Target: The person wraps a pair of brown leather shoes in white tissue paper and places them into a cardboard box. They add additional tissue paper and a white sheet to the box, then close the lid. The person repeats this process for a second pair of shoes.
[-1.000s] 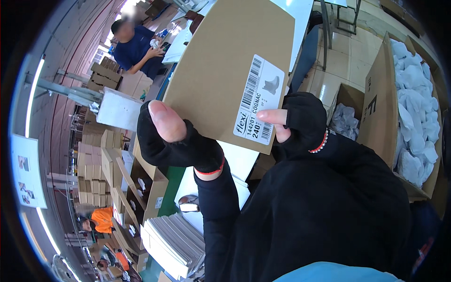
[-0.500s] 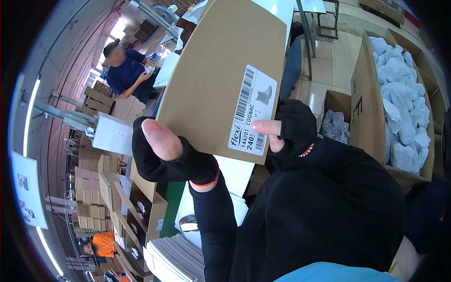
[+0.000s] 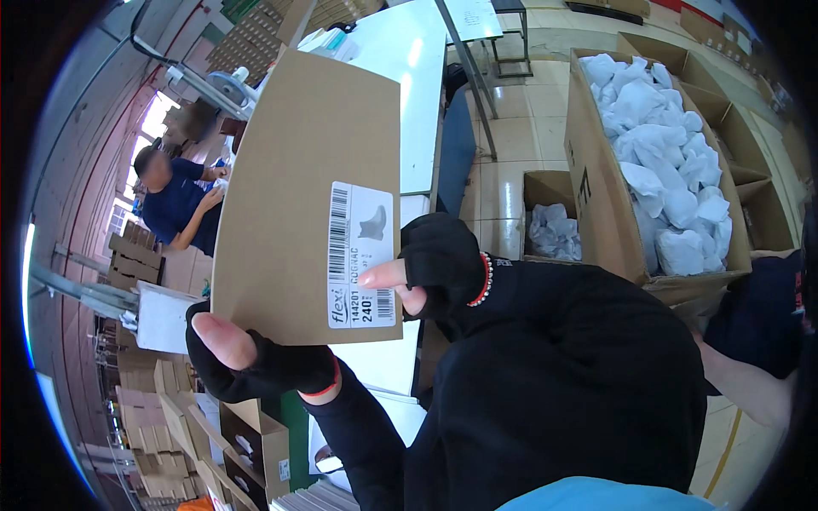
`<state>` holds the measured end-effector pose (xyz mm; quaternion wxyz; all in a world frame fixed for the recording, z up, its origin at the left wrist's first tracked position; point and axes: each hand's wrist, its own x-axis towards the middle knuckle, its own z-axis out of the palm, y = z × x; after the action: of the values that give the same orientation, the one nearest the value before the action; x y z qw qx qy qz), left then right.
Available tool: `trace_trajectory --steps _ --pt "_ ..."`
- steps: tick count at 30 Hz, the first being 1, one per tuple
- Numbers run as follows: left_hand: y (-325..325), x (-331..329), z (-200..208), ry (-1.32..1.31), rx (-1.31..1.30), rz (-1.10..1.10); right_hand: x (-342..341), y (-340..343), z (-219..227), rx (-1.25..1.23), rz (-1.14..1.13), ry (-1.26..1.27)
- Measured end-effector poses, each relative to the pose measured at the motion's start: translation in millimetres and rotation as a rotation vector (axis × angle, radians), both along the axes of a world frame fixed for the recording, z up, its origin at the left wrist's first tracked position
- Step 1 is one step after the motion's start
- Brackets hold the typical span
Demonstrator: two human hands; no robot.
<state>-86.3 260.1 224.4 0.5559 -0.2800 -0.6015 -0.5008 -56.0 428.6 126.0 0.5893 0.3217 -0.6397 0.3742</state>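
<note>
A brown cardboard shoebox [image 3: 294, 162] is held up tilted in front of me, one broad side facing me. My left hand [image 3: 256, 362], in a black fingerless glove, is closed on its lower left corner with the thumb in front. My right hand [image 3: 439, 262], gloved the same way, is at the lower right edge, mostly curled. One of its fingertips lies on the white label [image 3: 365, 223], which carries barcodes and a small picture of a boot. Behind the box, the other fingers of my left hand are hidden.
A white worktable [image 3: 379, 51] extends behind the box. On the right, a large carton [image 3: 588, 187] holds many white-wrapped bundles, beside a smaller carton [image 3: 537, 180]. A co-worker [image 3: 175, 200] in dark blue is at the left. Open shoeboxes [image 3: 271, 447] and a paper stack [image 3: 319, 496] are lower left.
The shoebox and both hands have shifted left and somewhat down in view, and the box now stands more upright. My grip looks the same. The surroundings have shifted as the view turned.
</note>
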Motion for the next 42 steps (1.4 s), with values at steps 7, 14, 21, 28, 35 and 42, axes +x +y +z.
trace_trajectory --steps 7,14,21,28,35,42 --pt "4.0 6.7 -4.6 -0.061 0.054 -0.007 5.7 0.9 0.9 -0.053 0.068 -0.045" --pt "15.0 8.3 -5.0 -0.067 0.122 -0.098 0.2 -0.9 -0.2 -0.066 0.137 -0.036" --pt "-10.0 1.3 -25.7 0.041 -0.017 0.11 -25.8 -7.3 -89.0 -0.298 0.279 -0.204" --pt "-25.2 1.5 19.1 0.167 0.088 0.019 -24.2 -28.0 -32.2 -0.305 -0.157 0.013" --pt "-78.8 10.9 -23.5 -0.011 0.243 0.094 -6.6 -41.4 15.9 -0.106 -0.01 -0.05" --pt "-117.2 21.6 -63.9 -0.262 0.278 0.145 -183.5 -129.6 201.3 0.344 0.039 -0.895"
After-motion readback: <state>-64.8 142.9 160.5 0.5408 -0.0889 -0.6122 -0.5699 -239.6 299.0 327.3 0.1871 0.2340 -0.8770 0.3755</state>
